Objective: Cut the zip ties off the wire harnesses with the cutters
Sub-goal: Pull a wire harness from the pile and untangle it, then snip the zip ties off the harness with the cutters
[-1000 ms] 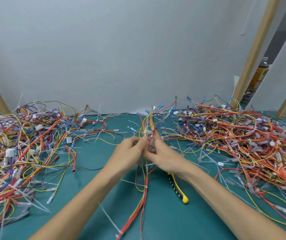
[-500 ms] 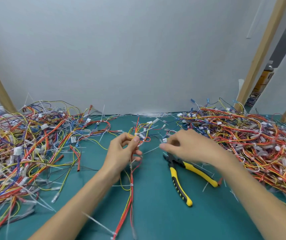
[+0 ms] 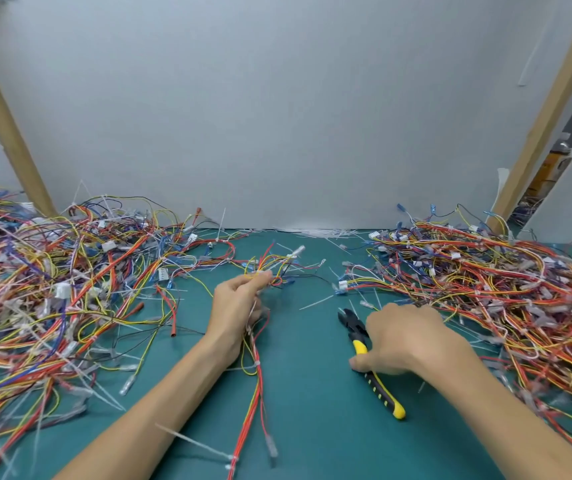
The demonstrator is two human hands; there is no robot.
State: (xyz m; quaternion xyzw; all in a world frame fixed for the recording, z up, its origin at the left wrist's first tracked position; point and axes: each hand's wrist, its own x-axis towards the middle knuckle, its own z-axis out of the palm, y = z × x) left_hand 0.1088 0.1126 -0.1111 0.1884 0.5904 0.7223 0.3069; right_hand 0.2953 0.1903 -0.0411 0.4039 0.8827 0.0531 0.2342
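Note:
My left hand (image 3: 236, 306) grips a red, yellow and orange wire harness (image 3: 258, 382) near its far end, where the wires fan out. The harness trails toward me across the teal table, and a white zip tie (image 3: 256, 363) still binds it below my wrist. The yellow-and-black cutters (image 3: 374, 372) lie on the table to the right, jaws pointing away from me. My right hand (image 3: 405, 341) covers their upper handles, fingers curling onto them and thumb touching the near handle.
A big heap of tangled harnesses (image 3: 52, 289) fills the left of the table (image 3: 312, 427) and another heap (image 3: 502, 289) fills the right. Cut zip ties (image 3: 201, 445) lie scattered on the teal surface. Wooden posts (image 3: 537, 126) and a grey wall stand behind.
My hands came apart from the harness end. My right hand let go of the wires and dropped back toward me onto the cutters. My left hand kept its hold.

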